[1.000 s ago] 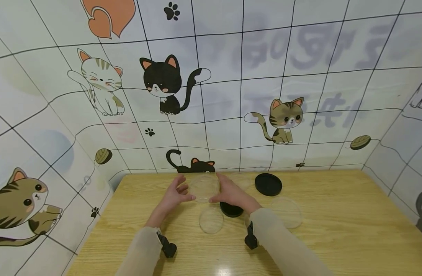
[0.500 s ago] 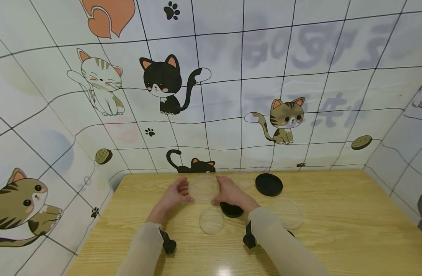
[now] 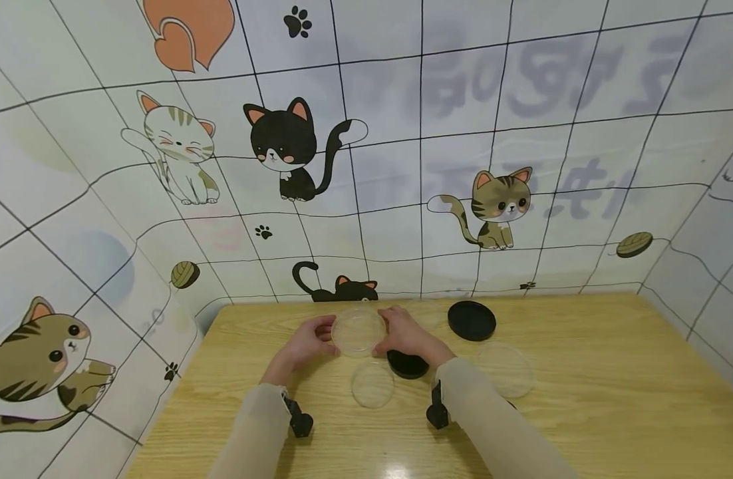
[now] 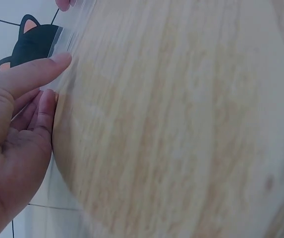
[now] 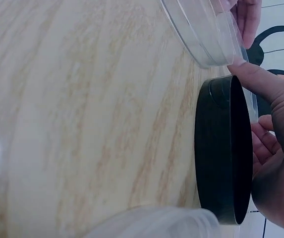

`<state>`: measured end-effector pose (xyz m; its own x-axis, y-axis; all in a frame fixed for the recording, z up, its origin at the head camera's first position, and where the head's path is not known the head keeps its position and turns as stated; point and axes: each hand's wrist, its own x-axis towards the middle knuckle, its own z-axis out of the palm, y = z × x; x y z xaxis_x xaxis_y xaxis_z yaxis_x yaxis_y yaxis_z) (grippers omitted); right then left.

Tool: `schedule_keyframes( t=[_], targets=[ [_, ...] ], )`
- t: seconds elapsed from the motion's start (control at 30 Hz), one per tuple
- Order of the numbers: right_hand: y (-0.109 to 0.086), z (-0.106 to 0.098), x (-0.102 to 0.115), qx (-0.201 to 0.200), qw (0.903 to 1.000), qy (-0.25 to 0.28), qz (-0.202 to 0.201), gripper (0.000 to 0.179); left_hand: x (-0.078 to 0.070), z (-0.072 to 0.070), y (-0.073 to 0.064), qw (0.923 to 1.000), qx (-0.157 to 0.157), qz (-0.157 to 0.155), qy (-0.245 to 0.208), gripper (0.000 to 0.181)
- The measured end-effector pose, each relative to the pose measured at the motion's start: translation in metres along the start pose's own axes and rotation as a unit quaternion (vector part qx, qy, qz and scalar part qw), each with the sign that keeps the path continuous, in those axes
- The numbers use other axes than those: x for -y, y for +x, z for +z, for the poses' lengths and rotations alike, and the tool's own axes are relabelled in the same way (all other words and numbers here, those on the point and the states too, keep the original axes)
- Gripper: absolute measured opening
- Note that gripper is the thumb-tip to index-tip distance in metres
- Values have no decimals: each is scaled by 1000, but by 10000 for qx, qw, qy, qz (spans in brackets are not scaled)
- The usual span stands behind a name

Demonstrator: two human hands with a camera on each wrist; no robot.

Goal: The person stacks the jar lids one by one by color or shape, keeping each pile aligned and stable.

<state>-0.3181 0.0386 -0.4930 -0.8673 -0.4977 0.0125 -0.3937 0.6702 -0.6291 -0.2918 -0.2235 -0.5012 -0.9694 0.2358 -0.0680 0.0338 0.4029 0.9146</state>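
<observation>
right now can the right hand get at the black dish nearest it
Probably yes: the black dish lies right beside the right hand with nothing visible between, though it would likely need to release the clear dish first.

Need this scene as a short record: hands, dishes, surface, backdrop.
left_hand: left hand at the left edge of the held dish, which is clear and round
right_hand: right hand at its right edge
nearer_wearer: smaller clear dish
beside_right_hand: near black dish, partly hidden
back_right: far black dish
right_of_right_hand: large clear dish
surface: wood-grain table
backdrop: cartoon-cat wall
</observation>
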Motion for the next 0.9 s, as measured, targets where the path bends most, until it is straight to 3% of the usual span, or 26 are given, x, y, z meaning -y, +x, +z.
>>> schedule_keyframes(
  t=[0.3, 0.53, 0.73, 0.9],
  targets=[
    [-3, -4, -3, -111, 9989, 445, -129, 87, 2, -3, 0, 9997, 99, -4, -234, 78],
    [-4, -5, -7, -219, 9927, 1182, -105, 85, 5, -9, 0, 9963, 183, -71, -842, 82],
    [-8, -13, -6, -354, 9797, 1933, -385, 81, 2, -11, -5, 9932, 242, 10, -1143, 80],
    [-18, -24, 1, -360, 9685, 2406, -533, 78, -13, -10, -14, 9925, 183, 117, -1202, 78]
  ],
)
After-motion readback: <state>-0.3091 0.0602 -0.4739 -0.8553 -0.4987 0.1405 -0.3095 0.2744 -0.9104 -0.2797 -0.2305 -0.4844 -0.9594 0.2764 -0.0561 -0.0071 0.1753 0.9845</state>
